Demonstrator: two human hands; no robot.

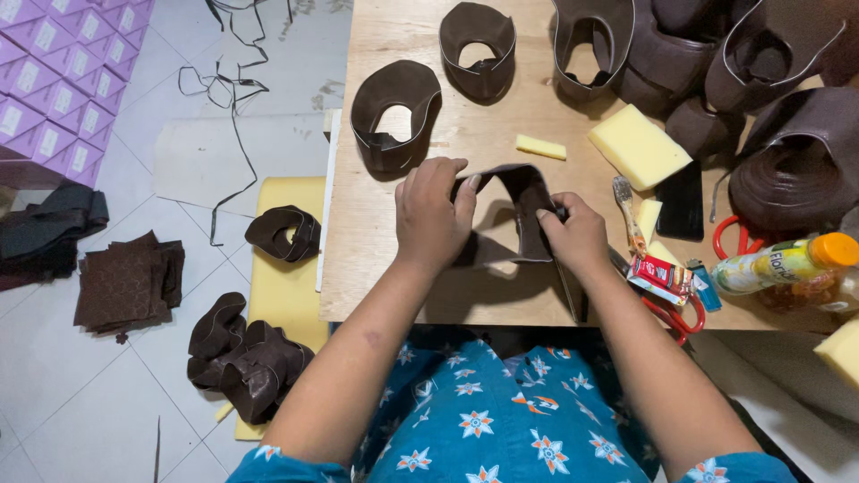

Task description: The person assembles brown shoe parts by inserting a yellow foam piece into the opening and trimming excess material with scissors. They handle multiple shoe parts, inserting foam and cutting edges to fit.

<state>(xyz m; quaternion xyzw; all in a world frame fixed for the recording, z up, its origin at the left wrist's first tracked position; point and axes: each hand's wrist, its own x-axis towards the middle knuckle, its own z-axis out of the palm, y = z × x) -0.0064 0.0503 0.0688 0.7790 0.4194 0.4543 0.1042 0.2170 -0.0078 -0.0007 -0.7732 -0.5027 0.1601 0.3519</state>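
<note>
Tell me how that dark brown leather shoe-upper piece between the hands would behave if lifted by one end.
The dark brown leather shoe-upper piece is probably floppy: it bends into a loop between the left hand and right hand. Likely light, being thin sheet. Similar curved pieces on the wooden table stand unaided, suggesting some springiness.

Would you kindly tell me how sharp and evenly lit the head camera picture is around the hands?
Head view: sharp and evenly lit around the left hand and right hand on the brown leather piece; soft shadows fall under it on the wooden table; no glare; slight wide-angle bending at the edges.
</note>
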